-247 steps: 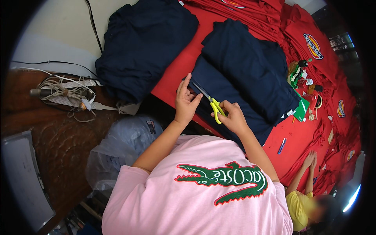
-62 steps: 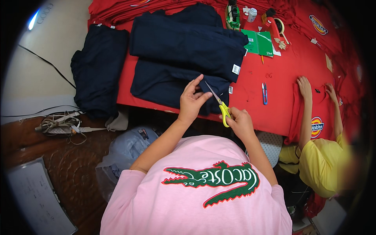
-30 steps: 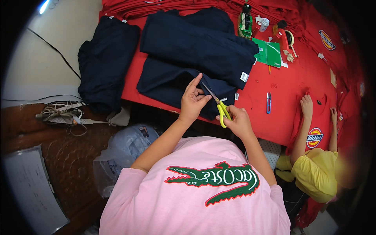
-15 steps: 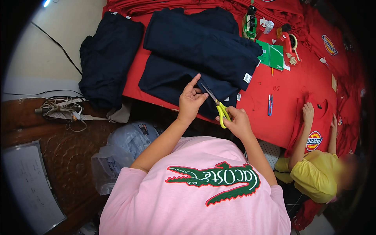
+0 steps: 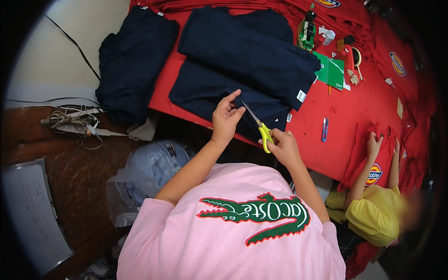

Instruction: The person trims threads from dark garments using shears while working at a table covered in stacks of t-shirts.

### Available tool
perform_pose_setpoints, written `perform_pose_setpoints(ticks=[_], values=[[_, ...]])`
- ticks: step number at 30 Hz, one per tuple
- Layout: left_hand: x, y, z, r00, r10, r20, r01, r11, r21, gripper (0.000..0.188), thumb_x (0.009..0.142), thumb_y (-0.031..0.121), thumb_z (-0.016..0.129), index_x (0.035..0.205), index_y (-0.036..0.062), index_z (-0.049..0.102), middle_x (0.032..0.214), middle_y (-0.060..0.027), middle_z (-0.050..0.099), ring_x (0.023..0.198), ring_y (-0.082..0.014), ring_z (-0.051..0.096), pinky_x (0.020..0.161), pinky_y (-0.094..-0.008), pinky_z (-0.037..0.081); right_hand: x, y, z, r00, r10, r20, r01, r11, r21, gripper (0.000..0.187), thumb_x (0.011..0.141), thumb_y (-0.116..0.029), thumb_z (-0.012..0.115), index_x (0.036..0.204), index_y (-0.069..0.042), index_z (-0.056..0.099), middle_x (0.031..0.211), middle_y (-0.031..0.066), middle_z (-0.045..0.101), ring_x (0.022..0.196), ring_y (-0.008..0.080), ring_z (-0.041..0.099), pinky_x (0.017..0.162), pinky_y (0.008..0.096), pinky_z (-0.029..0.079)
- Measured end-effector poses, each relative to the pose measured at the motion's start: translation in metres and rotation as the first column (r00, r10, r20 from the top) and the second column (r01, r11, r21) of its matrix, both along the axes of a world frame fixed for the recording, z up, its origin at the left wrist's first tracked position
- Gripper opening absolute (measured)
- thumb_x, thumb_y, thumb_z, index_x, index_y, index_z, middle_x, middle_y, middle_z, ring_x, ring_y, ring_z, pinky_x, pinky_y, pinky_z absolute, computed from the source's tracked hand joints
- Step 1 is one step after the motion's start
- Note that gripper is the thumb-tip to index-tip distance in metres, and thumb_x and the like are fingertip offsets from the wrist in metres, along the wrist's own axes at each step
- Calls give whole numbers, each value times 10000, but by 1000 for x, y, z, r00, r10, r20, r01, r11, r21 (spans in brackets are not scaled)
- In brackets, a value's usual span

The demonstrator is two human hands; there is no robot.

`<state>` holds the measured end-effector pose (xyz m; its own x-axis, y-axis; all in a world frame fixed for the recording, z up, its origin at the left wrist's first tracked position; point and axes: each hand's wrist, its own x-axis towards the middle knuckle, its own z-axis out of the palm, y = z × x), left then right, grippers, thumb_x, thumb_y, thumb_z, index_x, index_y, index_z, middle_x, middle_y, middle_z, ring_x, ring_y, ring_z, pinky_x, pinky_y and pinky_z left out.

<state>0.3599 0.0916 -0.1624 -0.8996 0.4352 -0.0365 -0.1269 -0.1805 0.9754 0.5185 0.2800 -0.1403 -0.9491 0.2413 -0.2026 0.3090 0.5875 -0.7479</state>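
Dark navy folded garments lie stacked at the table's near edge, with small white tags at their right side. My left hand is at the lower garment's front edge, its index finger stretched along the cloth and its thumb below; dark fabric shows between the two. My right hand grips the yellow-green handles of a pair of scissors. The blades point up and left, and their tips lie against the navy cloth just right of my left fingertips. Whether they are cutting a thread is too small to see.
Another navy pile hangs over the table's left edge. On the red-covered table lie blue thread snips, a green notebook and a red tape dispenser. At right, a person in yellow handles a red shirt. A plastic bag stands below.
The view has shifted slightly, so the table things sit farther right and lower. My hands and scissors stay almost in place at the cloth. The other person has gathered the red shirt's upper part toward themselves.
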Motion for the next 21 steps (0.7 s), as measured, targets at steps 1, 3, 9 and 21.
perform_pose_setpoints(ticks=[1, 3, 9, 21], values=[[2, 1, 6, 1000, 9, -1, -9, 1000, 6, 747, 919, -189, 680, 1609, 10, 475, 1376, -71, 566, 1115, -121, 660, 967, -279, 593, -3, -2, 7, 1000, 4, -28, -4, 1000, 2, 309, 836, -295, 887, 872, -47, 707, 663, 64, 604, 686, 240, 450, 705, 406, 409], [7, 2, 17, 1000, 27, -2, -27, 999, 19, 762, 933, -195, 655, 1632, 13, 434, 1247, -78, 663, 1087, -111, 676, 997, -273, 571, -10, -3, 14, 998, 6, -59, -6, 1000, -4, 327, 827, -312, 895, 870, -46, 710, 666, 67, 610, 678, 243, 453, 718, 405, 406], [10, -4, 24, 998, 4, -55, -6, 1000, -20, 799, 909, -213, 670, 1637, 9, 429, 1330, -79, 578, 1121, -112, 652, 1007, -275, 571, -20, -3, 15, 999, 7, -51, -9, 999, -41, 302, 841, -304, 851, 828, -46, 694, 664, 107, 635, 649, 300, 528, 740, 421, 426], [4, -12, 8, 989, 145, 18, -145, 989, 1, 762, 932, -151, 707, 1630, 13, 448, 1295, -72, 635, 1058, -98, 645, 925, -252, 583, -31, -9, 4, 989, -147, -13, 134, 927, -350, 293, 936, -253, 848, 896, -8, 693, 668, 40, 644, 568, 112, 520, 555, 311, 395]])
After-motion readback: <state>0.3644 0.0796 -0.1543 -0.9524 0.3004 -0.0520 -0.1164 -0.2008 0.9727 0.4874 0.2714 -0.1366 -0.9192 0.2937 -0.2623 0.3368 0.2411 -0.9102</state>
